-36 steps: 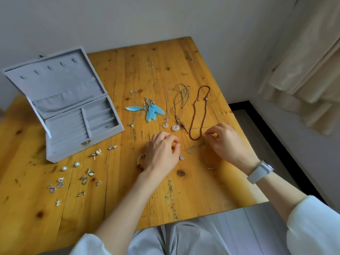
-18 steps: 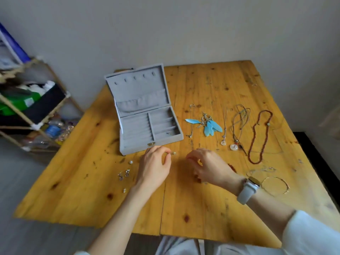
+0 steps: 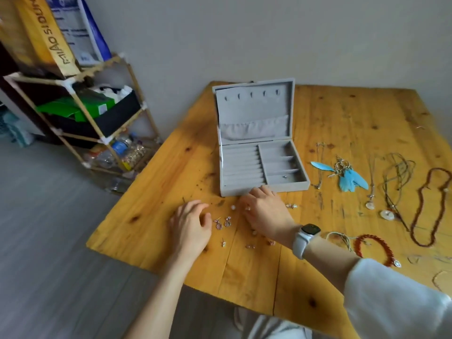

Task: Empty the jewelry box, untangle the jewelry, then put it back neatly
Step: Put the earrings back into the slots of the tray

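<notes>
- Wooden table [image 3: 342, 113], knotted planks, against a pale wall; a shelf rack [image 3: 80, 113] stands beside it on a grey floor.
- Grey jewelry box [image 3: 259, 143], lid up, near the table's middle.
- Necklaces [image 3: 396, 182] lie right of the box; small earrings [image 3: 223, 222] before it.
- Left hand [image 3: 190, 228] hovers with loosely curled fingers, holding nothing visible; right hand [image 3: 266, 211] curls over the earrings, grip unclear.

Both hands, left hand [image 3: 190, 226] and right hand [image 3: 266, 211], rest among small earrings [image 3: 223, 222] before the open jewelry box [image 3: 259, 140]
</notes>
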A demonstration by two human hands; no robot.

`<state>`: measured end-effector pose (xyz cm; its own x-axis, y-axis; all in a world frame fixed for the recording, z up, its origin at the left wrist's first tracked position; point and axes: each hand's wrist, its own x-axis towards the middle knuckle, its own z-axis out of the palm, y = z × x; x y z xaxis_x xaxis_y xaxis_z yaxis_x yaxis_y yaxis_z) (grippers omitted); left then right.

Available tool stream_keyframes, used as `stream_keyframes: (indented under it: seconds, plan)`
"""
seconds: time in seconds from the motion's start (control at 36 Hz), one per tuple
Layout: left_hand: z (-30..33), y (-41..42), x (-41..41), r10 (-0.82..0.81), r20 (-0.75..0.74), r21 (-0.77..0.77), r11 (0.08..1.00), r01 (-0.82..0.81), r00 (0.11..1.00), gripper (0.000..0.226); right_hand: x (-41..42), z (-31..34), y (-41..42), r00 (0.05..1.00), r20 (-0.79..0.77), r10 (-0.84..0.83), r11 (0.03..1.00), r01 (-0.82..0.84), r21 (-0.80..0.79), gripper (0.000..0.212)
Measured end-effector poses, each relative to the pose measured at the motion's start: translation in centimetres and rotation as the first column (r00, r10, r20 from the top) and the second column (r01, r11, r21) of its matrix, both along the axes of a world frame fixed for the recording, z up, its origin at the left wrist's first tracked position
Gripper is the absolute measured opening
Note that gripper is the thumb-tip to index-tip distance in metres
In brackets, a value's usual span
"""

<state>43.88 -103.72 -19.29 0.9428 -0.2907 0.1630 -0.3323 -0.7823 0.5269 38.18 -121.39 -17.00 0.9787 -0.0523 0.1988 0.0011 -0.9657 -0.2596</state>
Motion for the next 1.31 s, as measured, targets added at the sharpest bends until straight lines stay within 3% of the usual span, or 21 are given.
stream_keyframes:
  seconds: [0.19, 0.36, 0.56, 0.64, 0.75, 0.89, 0.94, 1.08, 1.17, 1.31]
  plan:
    - [0.1, -0.5, 0.2, -0.015, 0.030, -0.024, 1.000, 0.015, 0.999, 0.023, 0.7, -0.5, 0.0, 1.000, 0.018, 0.025, 1.000, -0.025, -0.008, 0.026]
    - [0.9, -3.7, 0.2, -0.140, 0.063, -0.026, 0.990, 0.141, 0.988, 0.023, 0.4, 0.8, -0.8, 0.998, 0.063, -0.025, 0.977, 0.011, 0.214, 0.020]
    - [0.6, -5.3, 0.5, -0.228, 0.057, 0.002, 0.974, 0.229, 0.972, 0.015, 0.2, 1.6, -2.1, 0.993, 0.109, -0.043, 0.956, 0.009, 0.292, 0.015]
    - [1.9, -5.2, 1.0, -0.265, 0.071, -0.060, 0.961, 0.269, 0.962, 0.012, 0.7, 2.0, -2.9, 0.988, 0.136, -0.079, 0.932, 0.025, 0.361, 0.014]
    - [4.8, -5.7, 3.3, -0.191, 0.138, -0.155, 0.965, 0.212, 0.972, 0.011, 2.2, 2.8, -4.0, 0.980, 0.137, -0.145, 0.874, 0.062, 0.482, 0.016]
    - [6.0, -7.6, 7.6, -0.141, 0.191, -0.135, 0.976, 0.168, 0.971, 0.011, 4.9, 3.2, -5.2, 0.963, 0.168, -0.210, 0.832, 0.086, 0.548, 0.023]
    - [5.9, -8.6, 8.9, -0.158, 0.228, -0.074, 0.981, 0.178, 0.961, 0.012, 6.0, 2.9, -5.7, 0.961, 0.164, -0.223, 0.821, 0.094, 0.564, 0.021]
    - [5.1, -10.8, 11.5, -0.270, 0.397, 0.248, 0.952, 0.181, 0.877, 0.007, 8.1, 1.7, -6.8, 0.960, 0.185, -0.212, 0.820, 0.072, 0.568, 0.016]
    - [4.5, -10.9, 12.6, -0.323, 0.396, 0.420, 0.896, 0.144, 0.859, 0.013, 8.8, 1.2, -7.3, 0.948, 0.207, -0.241, 0.795, 0.071, 0.602, 0.015]
    - [4.1, -10.7, 13.5, -0.364, 0.356, 0.526, 0.839, 0.137, 0.861, 0.022, 9.1, 0.6, -7.6, 0.938, 0.188, -0.292, 0.748, 0.102, 0.655, 0.011]
